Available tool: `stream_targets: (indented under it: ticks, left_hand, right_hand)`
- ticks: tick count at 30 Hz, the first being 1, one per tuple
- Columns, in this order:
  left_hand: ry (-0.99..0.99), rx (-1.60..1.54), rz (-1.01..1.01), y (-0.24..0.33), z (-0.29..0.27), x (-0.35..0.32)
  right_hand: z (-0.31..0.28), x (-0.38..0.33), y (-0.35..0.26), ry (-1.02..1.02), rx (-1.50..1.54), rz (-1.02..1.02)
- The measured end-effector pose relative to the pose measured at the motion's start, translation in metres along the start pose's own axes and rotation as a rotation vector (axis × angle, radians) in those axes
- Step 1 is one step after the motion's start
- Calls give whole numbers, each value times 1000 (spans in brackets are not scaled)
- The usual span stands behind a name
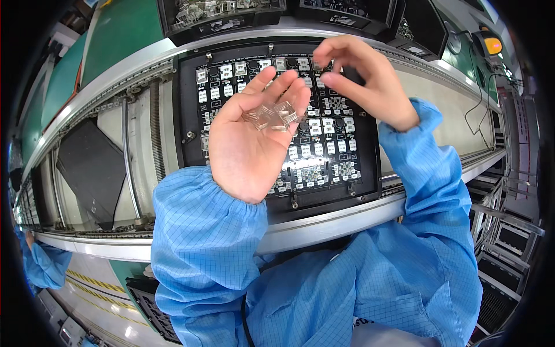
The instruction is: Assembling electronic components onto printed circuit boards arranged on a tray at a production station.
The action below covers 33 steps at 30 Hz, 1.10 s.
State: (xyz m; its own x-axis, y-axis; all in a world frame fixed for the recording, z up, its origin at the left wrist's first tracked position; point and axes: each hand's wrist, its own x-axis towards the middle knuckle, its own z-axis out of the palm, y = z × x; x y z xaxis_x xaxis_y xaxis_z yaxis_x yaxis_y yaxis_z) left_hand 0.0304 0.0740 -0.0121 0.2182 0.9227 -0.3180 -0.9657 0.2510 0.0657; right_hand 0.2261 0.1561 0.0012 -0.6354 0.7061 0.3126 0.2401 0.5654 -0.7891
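My left hand (245, 147) is turned palm up over the circuit board panel, its fingers curled into a cup. A small heap of clear parts with thin metal pins (272, 117) rests in it, at the base of the fingers. My right hand (364, 78) hovers over the panel's far right part, thumb and index finger curved with a gap between their tips. I make out nothing between them. Beneath both hands lies the black circuit board panel (315, 149), bearing rows of white connectors and small components. My left hand hides part of its middle.
A black frame (191, 151) with small posts surrounds the panel, on a conveyor with metal rails (341, 218). Black bins (222, 16) of small parts stand along the far side. A dark flat sheet (92, 170) lies at left. Another person's sleeve (46, 266) shows at far left.
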Motion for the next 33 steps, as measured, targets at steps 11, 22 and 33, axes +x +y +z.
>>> stream_targets:
  ticks: [11, 22, 33]
  left_hand:
    - [-210, 48, 65, -5, 3, -4]
    - [-91, 358, 34, -4, 11, -6]
    - [9, 561, -79, 1, 8, -10]
  right_hand:
    - [35, -13, -37, -25, 442, 202]
    - [12, -1, -41, 64, 252, -18]
    - [12, -2, -53, 75, 224, -41]
